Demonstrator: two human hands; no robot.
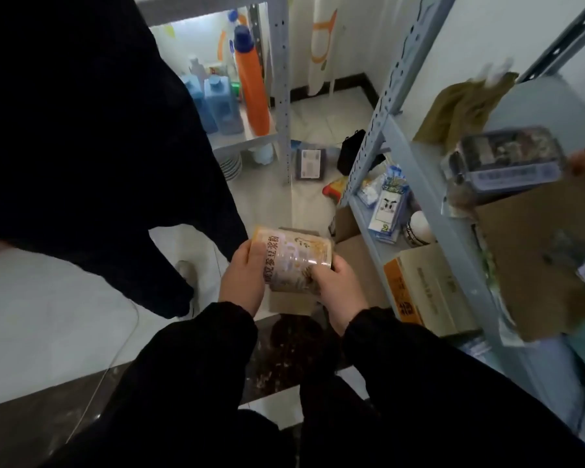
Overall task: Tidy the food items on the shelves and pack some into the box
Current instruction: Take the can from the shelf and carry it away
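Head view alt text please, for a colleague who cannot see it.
The left hand and right hand grip a yellow-and-white cylindrical tin lying sideways between them, above the floor. At right stands a grey metal shelf rack holding a brown cardboard box and snack packets; farther back, a tall orange plastic bottle stands on another shelf.

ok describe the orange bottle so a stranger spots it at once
Look at the far grey metal rack, left of centre. On its lit shelf, right of the blue bottles, stands the orange bottle. It alone is tall and orange, with a blue cap.
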